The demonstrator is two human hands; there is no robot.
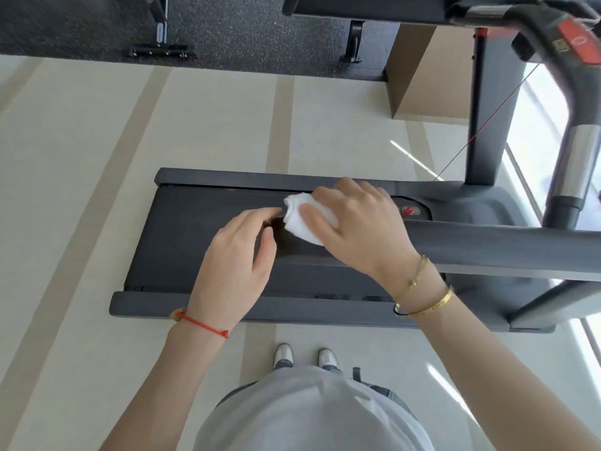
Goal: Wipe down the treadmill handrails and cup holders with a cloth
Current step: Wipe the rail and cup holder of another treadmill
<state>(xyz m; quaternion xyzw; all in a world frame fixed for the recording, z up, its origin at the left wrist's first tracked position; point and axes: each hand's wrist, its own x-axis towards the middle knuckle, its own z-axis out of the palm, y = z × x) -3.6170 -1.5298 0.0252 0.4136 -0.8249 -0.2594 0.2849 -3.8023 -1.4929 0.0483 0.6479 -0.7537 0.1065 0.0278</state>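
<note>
Head view: right hand (354, 222) wrapped over white cloth (305, 219) at the end of the grey handrail (487, 242), fingers curled around it. At 9 o'clock of the cloth, left hand (240, 245) (red string at wrist), fingers loosely extended, fingertips touching the handrail tip.

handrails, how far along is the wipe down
Nothing visibly shows as finished; wiped and unwiped surfaces look alike. In hand: the right hand grips the white cloth at the free end of the near handrail, with the left hand beside it, fingertips almost at the cloth. Probably left: the far handrail. No cup holders are clearly in view.
</note>
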